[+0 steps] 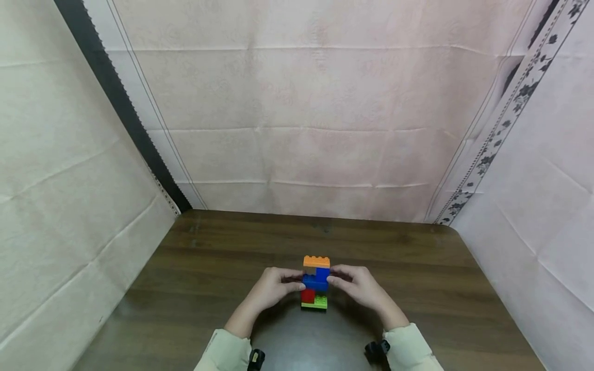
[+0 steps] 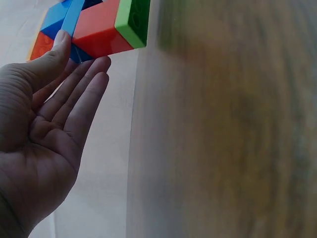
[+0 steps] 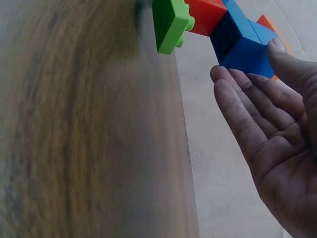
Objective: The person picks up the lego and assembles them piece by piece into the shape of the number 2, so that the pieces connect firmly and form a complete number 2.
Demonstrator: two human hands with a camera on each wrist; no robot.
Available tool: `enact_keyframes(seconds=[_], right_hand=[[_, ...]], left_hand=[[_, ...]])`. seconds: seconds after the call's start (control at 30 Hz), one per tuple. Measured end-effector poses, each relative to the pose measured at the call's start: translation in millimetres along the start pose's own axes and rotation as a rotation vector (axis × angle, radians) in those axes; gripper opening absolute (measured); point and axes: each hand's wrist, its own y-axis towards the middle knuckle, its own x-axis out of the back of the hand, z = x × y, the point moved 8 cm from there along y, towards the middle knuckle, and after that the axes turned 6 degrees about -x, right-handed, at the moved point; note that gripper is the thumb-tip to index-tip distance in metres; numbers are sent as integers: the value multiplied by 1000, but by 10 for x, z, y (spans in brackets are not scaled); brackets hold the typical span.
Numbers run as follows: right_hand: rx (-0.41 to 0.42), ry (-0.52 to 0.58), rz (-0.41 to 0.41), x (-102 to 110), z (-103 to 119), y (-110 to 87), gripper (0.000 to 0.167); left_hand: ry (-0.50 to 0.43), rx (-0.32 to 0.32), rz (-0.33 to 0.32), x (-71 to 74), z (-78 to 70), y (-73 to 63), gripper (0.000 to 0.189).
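Note:
A stack of toy building blocks stands upright between both hands. From bottom to top it shows a thin green plate (image 1: 314, 305), a red brick (image 1: 308, 296), blue bricks (image 1: 315, 282) stepped to the right, and an orange brick (image 1: 316, 261) with studs on top. My left hand (image 1: 275, 286) pinches the stack's left side at blue height, its thumb on the near face and fingers behind. From the right, my right hand (image 1: 356, 284) pinches the blue part likewise, thumb in front. In both wrist views the green plate is right at the tabletop.
The brown wooden table (image 1: 223, 257) is glossy and reflects the stack. Pale cloth walls (image 1: 325, 103) enclose it at the back and both sides. Each wrist carries a black strapped device (image 1: 377, 350) near a light green sleeve (image 1: 408, 346).

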Motion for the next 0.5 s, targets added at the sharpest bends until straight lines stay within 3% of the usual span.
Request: enact_keyframes(seconds=[0.5], right_hand=[[-91,115,117,-94,-103,108,39]], left_hand=[[-15,51,4,7,63,6,31]])
